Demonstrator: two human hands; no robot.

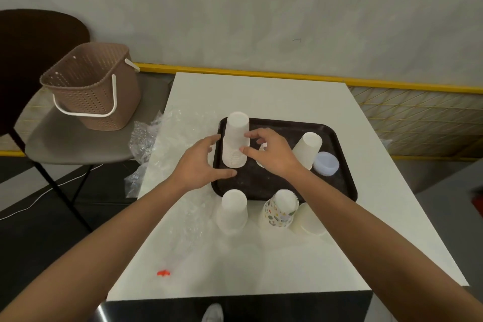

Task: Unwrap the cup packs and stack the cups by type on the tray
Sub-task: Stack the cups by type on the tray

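Grips by the cups.
Left grip [201, 162] and right grip [274, 151], both spread, sit each side of the white cup stack [235, 138] on the tray [256, 181].

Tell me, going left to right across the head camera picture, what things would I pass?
Brown basket, crumpled plastic wrap, tall white cup stack, shorter white cup stack, small bluish cup.

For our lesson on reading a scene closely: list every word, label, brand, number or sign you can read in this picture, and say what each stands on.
No legible text anywhere in this view.
Patterned cup stack: small coloured prints, too blurred to tell whether any are letters.
Dark mark on the wall: a scribble, not readable as writing.
White cup stack, tray, basket: no print visible.
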